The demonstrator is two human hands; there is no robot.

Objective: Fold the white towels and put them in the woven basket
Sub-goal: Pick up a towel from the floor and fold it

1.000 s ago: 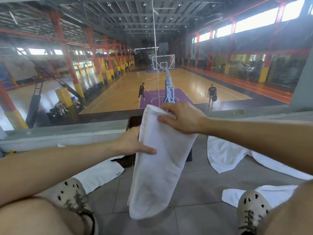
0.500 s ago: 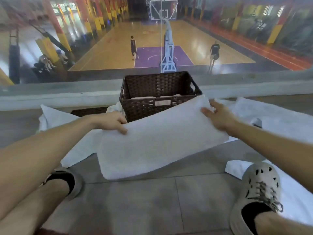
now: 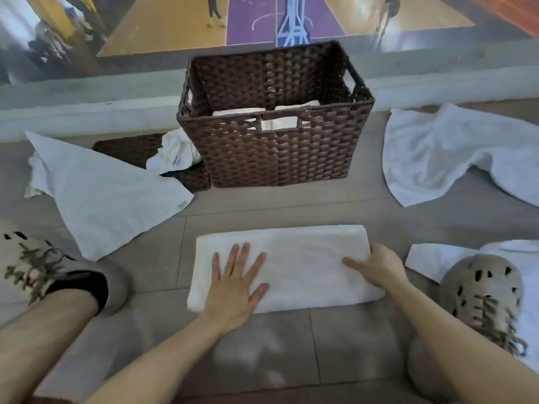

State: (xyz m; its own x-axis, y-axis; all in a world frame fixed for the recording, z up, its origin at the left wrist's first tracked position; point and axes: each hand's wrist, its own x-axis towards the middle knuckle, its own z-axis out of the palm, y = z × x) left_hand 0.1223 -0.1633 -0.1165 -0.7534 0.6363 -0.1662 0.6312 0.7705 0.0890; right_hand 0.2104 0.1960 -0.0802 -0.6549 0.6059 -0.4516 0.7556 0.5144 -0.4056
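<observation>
Lowered towel (image 3: 306, 258) now lies on grey tiles (image 3: 233, 211) overlooking basketball court (image 3: 163, 24).

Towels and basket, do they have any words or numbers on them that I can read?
No text here can be read.
The crumpled towel has a small bluish mark, too blurred to read.
The flat towel on the left has a tiny corner tag, too small to read.
The folded towel and the woven basket show no writing.
</observation>
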